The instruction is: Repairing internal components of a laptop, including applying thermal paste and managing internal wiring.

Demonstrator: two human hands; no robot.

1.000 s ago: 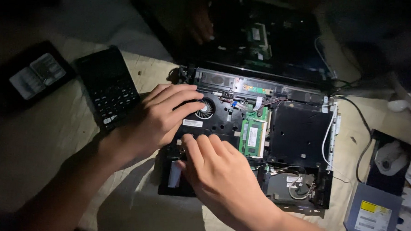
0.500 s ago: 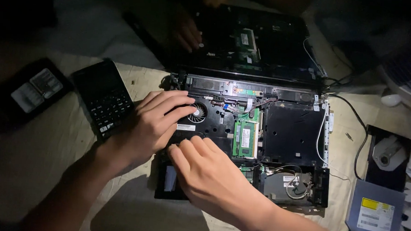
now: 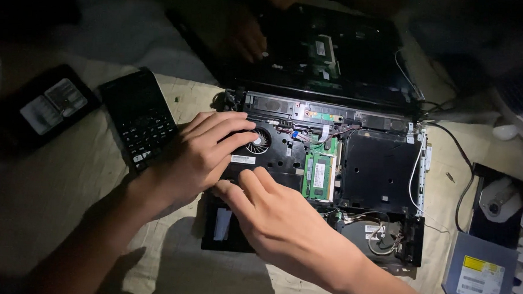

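- the opened laptop base (image 3: 384, 170) lies bottom-up on a pale cloth (image 3: 83, 186), right of centre, with its cover off and its boards and wires showing.
- the left hand (image 3: 199, 156) rests palm down on the left part of the base, fingers spread and lying flat, the fingertips just beside the round cooling fan (image 3: 257, 142); it grips nothing.
- the right hand (image 3: 276, 218) lies on the near left part of the base, fingers stretched toward the left hand and nearly touching it (whether a fingertip presses or pinches a small part there i cannot tell); it is not closed around anything.
- a green memory module (image 3: 319, 174) sits in the base just right of both hands.
- a black calculator (image 3: 138, 117) lies on the cloth left of the left hand, close to the wrist.
- a loose optical drive (image 3: 482, 274) lies at the near right, well apart from the hands.
- a second dark laptop (image 3: 336, 56) lies at the far side, where another person's hand (image 3: 248, 37) rests in shadow.
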